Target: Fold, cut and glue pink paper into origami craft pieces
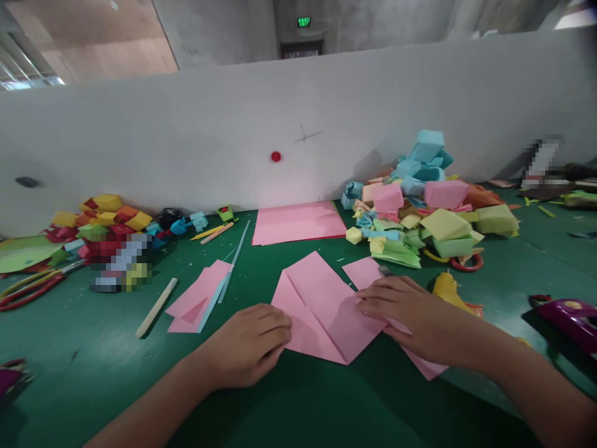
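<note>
A folded pink paper sheet (326,305) lies on the green table (298,398) in front of me. My left hand (249,345) rests at the sheet's left edge, fingers curled and pressed down on the fold. My right hand (403,311) lies flat on the sheet's right side, fingers stretched out toward the left, and partly covers a second pink sheet (368,270) beneath it. More folded pink pieces (198,297) lie to the left, with a wooden stick (156,307) beside them.
A pink paper stack (298,222) sits by the white wall. At right rear is a heap of folded pastel paper shapes (420,199), at left a red-yellow heap (105,221). Scissors (32,287) lie far left, a yellow tool (450,291) and a purple one (566,317) right.
</note>
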### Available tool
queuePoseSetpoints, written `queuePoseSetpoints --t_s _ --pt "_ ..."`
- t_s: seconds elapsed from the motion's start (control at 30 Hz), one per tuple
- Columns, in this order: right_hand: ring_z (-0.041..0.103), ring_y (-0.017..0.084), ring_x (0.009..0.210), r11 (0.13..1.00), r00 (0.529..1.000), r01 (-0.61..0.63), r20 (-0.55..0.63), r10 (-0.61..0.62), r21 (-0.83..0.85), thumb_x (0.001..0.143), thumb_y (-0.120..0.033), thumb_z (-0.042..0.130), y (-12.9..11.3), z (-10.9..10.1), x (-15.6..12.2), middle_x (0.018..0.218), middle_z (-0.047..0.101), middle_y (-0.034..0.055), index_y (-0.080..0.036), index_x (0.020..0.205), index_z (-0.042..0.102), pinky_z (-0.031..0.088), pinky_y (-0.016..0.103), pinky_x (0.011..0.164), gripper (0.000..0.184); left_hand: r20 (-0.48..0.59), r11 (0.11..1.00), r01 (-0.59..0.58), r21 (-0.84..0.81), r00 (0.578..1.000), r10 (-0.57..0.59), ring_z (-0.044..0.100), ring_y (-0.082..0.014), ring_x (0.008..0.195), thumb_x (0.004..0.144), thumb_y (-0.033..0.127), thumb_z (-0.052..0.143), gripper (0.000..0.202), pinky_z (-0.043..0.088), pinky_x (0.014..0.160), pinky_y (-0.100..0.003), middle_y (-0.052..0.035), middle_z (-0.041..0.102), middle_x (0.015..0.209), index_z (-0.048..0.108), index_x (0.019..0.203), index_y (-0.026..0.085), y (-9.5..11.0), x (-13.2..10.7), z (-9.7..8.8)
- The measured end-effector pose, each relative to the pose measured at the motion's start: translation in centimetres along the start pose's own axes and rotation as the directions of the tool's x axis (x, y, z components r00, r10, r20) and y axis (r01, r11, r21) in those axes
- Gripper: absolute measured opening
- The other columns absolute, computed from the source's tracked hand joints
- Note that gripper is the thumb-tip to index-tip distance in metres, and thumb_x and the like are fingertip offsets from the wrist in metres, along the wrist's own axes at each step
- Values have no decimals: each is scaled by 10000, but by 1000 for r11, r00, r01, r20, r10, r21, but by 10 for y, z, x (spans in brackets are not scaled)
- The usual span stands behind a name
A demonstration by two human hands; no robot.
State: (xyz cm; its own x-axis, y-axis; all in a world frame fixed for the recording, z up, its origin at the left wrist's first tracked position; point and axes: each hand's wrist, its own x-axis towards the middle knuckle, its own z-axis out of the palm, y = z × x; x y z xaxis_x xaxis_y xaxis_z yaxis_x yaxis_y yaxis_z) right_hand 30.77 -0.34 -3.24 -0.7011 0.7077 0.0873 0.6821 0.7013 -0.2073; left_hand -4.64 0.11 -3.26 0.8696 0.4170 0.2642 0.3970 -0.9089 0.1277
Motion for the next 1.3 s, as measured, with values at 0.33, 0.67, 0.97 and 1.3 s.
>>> queuePoseSetpoints --t_s 0.33,0.67,0.97,1.3 --pt "612 238 1150 992 999 41 -37 -37 118 975 -209 486 -5 -1 3 1195 728 21 -299 1180 719 407 474 1091 323 0 997 62 46 998 -62 644 -227 1049 950 133 468 288 525 966 -416 -95 696 1111 639 1174 193 -4 -3 1" --pt "600 230 1115 985 981 125 -163 -106 116 865 -103 527 -27 -4 6 1175 710 31 -253 959 680 462 418 994 234 66 991 129 45 989 -132 585 -284 1260 988 269 529 423 483 1082 -488 -110 624 1385 530 1404 192 16 1 11" --pt "573 258 1201 989 973 137 -196 -125 53 838 -65 487 -25 3 8 1275 679 59 -258 1115 646 446 467 1057 373 78 994 111 -7 991 -110 584 -286 1271 986 263 534 382 489 1077 -492 -107 620 1394 568 1363 213 9 -1 12" --pt "480 291 1318 994 992 45 -112 -56 -98 814 -22 460 -1 14 8 1444 587 27 -296 1328 593 392 565 1099 598 92 991 133 27 987 -135 507 -304 1367 983 238 524 317 475 1090 -509 -124 534 1490 593 1290 200 7 -2 13"
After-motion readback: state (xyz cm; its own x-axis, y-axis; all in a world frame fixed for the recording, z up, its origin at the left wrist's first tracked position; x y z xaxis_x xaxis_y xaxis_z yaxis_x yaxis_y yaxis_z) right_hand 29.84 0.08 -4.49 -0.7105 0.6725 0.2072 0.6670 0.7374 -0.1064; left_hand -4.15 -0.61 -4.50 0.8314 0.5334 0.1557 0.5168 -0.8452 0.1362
